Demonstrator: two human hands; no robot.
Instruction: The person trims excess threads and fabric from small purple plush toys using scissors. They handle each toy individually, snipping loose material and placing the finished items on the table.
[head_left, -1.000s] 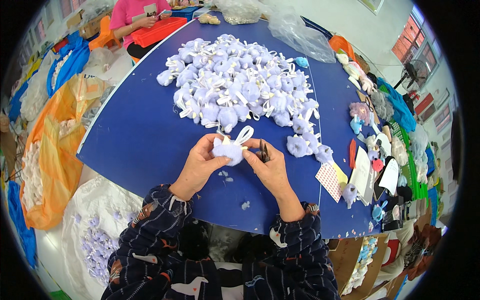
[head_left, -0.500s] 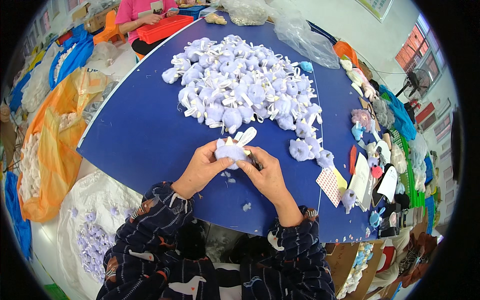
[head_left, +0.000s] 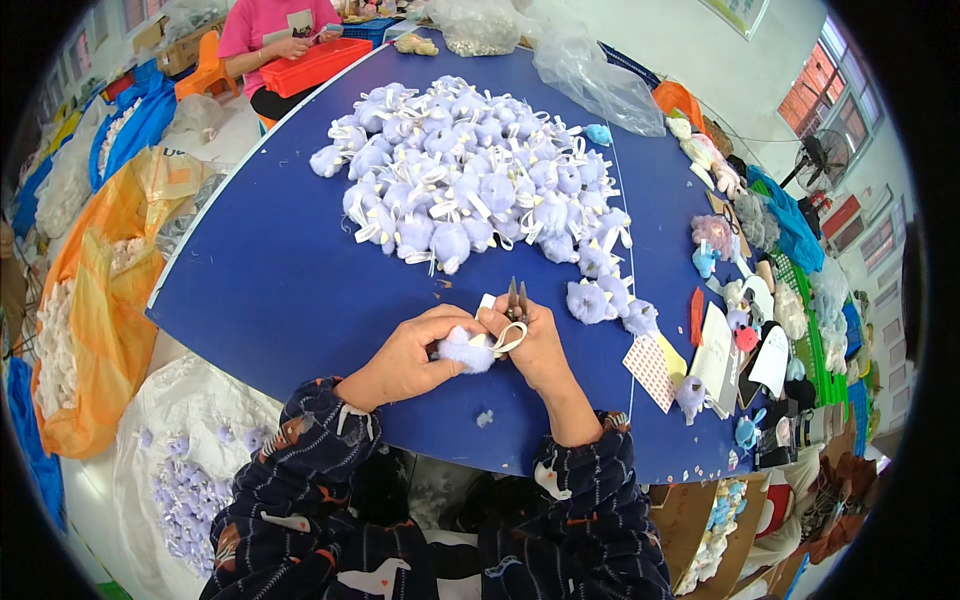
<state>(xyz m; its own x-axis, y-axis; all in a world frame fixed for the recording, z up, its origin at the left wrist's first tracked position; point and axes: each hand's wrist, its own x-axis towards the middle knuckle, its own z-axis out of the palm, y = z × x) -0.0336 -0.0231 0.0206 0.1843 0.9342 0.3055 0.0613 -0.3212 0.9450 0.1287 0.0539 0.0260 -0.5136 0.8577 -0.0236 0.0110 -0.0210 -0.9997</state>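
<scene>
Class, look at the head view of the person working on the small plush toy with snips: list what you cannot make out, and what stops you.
- Snips: handles hidden inside the right hand.
- Plush toy: its underside is covered by the left hand.
- Ribbon loop: whether the blades touch it is too small to tell.
- Co-worker in pink: cut off by the top edge.

Bare blue table [head_left: 270, 290] lies left; plush heap [head_left: 470, 180] blocks ahead.

One red crate [head_left: 318, 66] — one orange bag [head_left: 100, 300] — one snips [head_left: 516, 300]
</scene>
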